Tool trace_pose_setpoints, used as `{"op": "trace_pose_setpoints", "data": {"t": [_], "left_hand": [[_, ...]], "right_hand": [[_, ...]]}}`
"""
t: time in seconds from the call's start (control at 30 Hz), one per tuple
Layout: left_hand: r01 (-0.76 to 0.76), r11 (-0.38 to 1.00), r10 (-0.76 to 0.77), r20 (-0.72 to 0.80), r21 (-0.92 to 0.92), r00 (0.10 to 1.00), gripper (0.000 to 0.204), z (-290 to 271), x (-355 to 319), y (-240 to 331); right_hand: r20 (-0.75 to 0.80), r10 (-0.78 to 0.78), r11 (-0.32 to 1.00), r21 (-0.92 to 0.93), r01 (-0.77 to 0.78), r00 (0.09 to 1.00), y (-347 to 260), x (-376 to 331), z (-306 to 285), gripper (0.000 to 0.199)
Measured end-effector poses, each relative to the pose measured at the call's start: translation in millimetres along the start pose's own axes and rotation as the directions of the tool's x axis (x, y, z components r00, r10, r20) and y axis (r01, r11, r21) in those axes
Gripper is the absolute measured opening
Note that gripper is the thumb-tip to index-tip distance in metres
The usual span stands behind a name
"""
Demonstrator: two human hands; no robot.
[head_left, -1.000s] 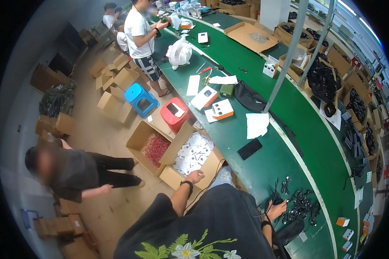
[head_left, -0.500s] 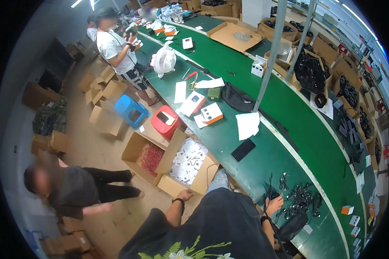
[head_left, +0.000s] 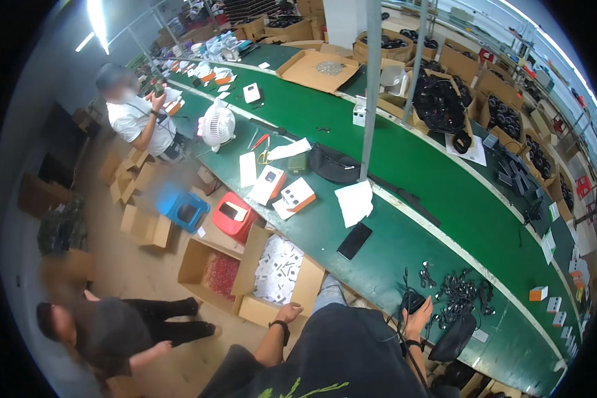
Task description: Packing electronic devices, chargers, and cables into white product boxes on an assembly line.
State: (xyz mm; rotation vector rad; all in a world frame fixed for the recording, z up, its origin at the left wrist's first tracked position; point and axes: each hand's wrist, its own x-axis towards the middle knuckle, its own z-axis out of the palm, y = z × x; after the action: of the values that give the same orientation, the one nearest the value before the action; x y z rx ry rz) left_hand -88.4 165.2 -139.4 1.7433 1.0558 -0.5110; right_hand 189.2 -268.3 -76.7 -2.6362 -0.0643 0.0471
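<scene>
My left hand [head_left: 288,313] is low, beside the near flap of a cardboard box [head_left: 265,309] filled with white paper slips [head_left: 280,268]. Its fingers are loosely extended and nothing shows in them. Over the green table's near edge, my right hand [head_left: 416,320] has its thumb and fingers around a small black boxy object [head_left: 412,302] with a black cord; its exact kind is unclear. A tangled heap of black cables [head_left: 459,294] lies just right of that hand, with a black pouch [head_left: 455,337] below it.
A black phone [head_left: 355,241], white paper [head_left: 353,203] and white-orange boxes [head_left: 297,194] lie on the table. A metal post [head_left: 371,99] stands beyond. Red [head_left: 232,217] and blue stools [head_left: 183,211] stand left. One person [head_left: 106,328] is nearby at left; another [head_left: 139,123] is farther off.
My view has shifted, so the table and boxes sit farther left in it. Both my hands stay in nearly the same places. The nearby person's forearm has shifted slightly.
</scene>
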Motion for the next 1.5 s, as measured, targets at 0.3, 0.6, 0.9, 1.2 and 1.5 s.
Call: {"op": "trace_pose_setpoints", "data": {"t": [0.3,0.6,0.9,1.2,1.5], "left_hand": [[0.011,0.993,-0.015,0.034,0.121,0.999,0.062,-2.7,5.1,-5.5],[-0.017,0.995,0.016,0.009,0.103,1.0,0.058,13.0,8.1,-5.6],[0.045,0.992,-0.054,0.079,0.118,0.995,0.059,25.8,0.5,6.1],[0.026,0.988,-0.039,0.088,0.15,0.995,0.061,17.8,3.7,12.5],[0.009,0.983,-0.025,0.084,0.181,0.996,0.062,17.9,5.3,29.2]], "right_hand": [[0.039,0.015,0.999,0.028,-0.016,0.999,23.8,-10.9,0.3,0.115],[0.096,0.069,0.998,-0.009,-0.068,0.993,16.6,-6.0,-5.9,0.107],[0.098,0.069,0.998,-0.013,-0.069,0.993,16.4,-5.2,-9.2,0.102],[0.102,0.057,0.998,0.023,-0.06,0.993,18.3,-6.4,-11.5,0.103],[0.059,0.035,0.999,-0.009,-0.035,0.998,19.9,-6.4,-9.4,0.104]]}}
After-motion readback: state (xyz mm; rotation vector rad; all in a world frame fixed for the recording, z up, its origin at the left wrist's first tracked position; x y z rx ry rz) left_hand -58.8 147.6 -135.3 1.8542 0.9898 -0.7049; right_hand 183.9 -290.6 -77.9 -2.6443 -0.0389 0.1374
